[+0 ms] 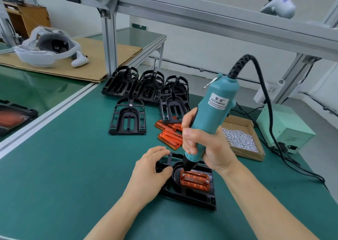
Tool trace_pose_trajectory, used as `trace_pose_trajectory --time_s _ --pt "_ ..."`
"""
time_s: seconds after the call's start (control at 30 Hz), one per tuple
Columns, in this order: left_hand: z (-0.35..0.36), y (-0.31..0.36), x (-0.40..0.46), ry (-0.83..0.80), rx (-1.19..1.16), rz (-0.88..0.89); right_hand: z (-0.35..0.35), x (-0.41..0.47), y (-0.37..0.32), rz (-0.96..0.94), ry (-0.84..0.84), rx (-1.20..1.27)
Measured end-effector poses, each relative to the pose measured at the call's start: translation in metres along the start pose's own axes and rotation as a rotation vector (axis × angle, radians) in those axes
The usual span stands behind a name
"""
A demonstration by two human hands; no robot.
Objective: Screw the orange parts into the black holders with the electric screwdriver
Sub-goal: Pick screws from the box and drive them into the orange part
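A black holder (193, 196) lies on the green mat in front of me with an orange part (194, 180) seated in it. My left hand (150, 168) grips the holder's left edge with curled fingers and thumb. My right hand (203, 144) grips the teal electric screwdriver (214, 110), held nearly upright. Its black tip touches the orange part's left corner. A screw head shows at the part's right corner. Loose orange parts (169, 132) lie in a small pile just behind my hands.
Several empty black holders (128, 119) stand and lie at the back of the mat. A cardboard box of screws (241, 139) sits to the right, beside a pale green power unit (285, 128). The screwdriver's black cable (270, 130) trails right. A headset (47, 47) rests on cardboard, far left.
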State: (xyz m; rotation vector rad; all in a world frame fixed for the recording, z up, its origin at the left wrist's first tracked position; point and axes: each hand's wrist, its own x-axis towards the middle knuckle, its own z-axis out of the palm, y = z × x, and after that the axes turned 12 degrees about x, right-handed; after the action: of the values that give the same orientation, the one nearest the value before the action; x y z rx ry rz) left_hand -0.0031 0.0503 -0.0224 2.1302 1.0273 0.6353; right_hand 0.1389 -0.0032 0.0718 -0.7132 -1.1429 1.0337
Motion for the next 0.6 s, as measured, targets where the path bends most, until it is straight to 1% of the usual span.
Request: trace_pose_trajectory --time_s 0.13,0.3,0.5,0.6 --pt "0.0008 0.0019 -0.0012 0.020 0.006 0.022 0.0001 -0.0031 0.0013 -0.027 0.029 0.003" --pt "0.0017 0.0021 -0.0026 0.037 0.002 0.036 0.0019 -0.0038 0.0006 -0.033 0.019 -0.015" --pt "0.0026 0.0034 -0.0020 0.055 0.028 0.037 0.0045 -0.0070 -0.0008 0.020 -0.049 -0.003" --pt "0.0031 0.0038 -0.0019 0.059 0.038 0.034 0.0054 -0.0072 -0.0001 0.024 -0.037 -0.008"
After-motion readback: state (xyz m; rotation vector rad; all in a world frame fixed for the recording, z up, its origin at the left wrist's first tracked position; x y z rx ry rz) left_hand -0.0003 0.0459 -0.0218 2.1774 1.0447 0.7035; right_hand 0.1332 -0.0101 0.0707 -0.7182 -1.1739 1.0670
